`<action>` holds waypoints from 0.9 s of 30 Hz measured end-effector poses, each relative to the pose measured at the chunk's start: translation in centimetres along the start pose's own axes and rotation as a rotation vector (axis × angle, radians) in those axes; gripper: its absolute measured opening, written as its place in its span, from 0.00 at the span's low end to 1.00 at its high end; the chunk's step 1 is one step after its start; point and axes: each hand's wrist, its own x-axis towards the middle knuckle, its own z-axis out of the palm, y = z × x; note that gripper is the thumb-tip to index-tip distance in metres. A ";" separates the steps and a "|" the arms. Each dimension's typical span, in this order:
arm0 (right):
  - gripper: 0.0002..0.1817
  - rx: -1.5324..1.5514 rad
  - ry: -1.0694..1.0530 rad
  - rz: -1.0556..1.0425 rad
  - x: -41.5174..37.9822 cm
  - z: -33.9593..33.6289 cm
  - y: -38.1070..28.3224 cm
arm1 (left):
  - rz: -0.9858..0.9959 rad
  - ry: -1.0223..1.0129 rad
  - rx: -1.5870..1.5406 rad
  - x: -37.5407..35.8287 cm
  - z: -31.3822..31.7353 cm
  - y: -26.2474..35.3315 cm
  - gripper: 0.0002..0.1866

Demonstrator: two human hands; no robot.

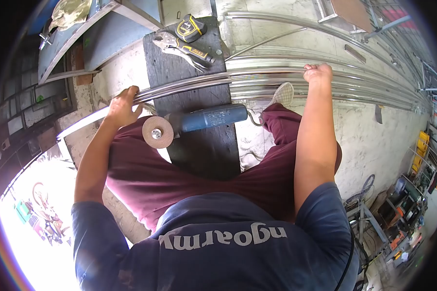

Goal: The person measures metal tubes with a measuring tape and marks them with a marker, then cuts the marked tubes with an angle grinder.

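Note:
Several shiny metal tubes [194, 84] lie side by side across a dark wooden bench [189, 104]. My left hand [123, 107] is closed around their left ends, thumb on the near side and fingers on the far side. Farther right, my right hand [318, 73] is curled in a fist over the tubes; its fingertips are partly hidden. Between my legs, a blue angle grinder [211, 118] rests on the bench, its brown disc [158, 132] facing up at the left. Beyond the tubes sit locking pliers [182, 48] and a black-and-yellow tape measure [191, 28].
More long metal tubes [277, 18] stretch over the floor to the right. A blue-grey metal frame [90, 41] stands at the upper left, with a cloth [69, 13] on top. Tools and a yellow item [421, 145] crowd the right side.

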 end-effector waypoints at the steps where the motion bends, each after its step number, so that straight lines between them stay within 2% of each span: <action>1: 0.06 -0.001 -0.010 0.002 0.6 0.1 0.0 | -0.029 -0.035 0.022 0.5 0.5 0.1 0.21; 5: 0.06 -0.058 0.097 -0.001 2.3 0.3 0.0 | -0.058 -0.112 0.049 0.8 0.7 -1.4 0.15; 7: 0.08 -0.066 0.152 -0.021 2.4 0.4 0.1 | -0.039 -0.073 0.049 0.7 1.3 -1.7 0.15; 10: 0.17 -0.091 0.196 -0.026 2.2 -0.3 -0.1 | -0.014 -0.077 0.045 0.6 1.7 -2.4 0.14; 13: 0.24 -0.066 0.097 -0.064 3.0 -1.0 0.2 | -0.022 -0.105 0.042 0.2 2.2 -2.6 0.13; 15: 0.27 -0.061 0.125 -0.059 2.3 -0.7 -0.1 | -0.033 -0.116 0.062 0.4 2.0 -2.6 0.13; 16: 0.28 -0.055 0.141 -0.053 1.3 -0.7 0.1 | -0.070 -0.219 0.086 0.7 1.7 -2.5 0.17; 19: 0.28 -0.047 0.121 -0.114 -1.0 -0.4 0.8 | 0.069 -0.148 -0.065 0.3 -0.9 -0.4 0.27; 20: 0.28 -0.040 0.138 -0.096 -1.4 -0.2 0.6 | 0.062 -0.228 -0.092 0.4 -1.6 0.0 0.36; 23: 0.29 -0.032 0.177 -0.057 -1.2 -0.5 0.6 | 0.249 0.070 -0.121 0.6 -2.5 2.8 0.37; 25: 0.29 -0.024 0.166 -0.061 0.1 -0.5 0.9 | 0.314 0.099 -0.100 2.0 -2.5 5.7 0.32; 27: 0.25 -0.121 0.195 -0.013 1.5 -0.5 0.8 | 0.364 0.032 -0.208 4.2 -1.6 8.6 0.31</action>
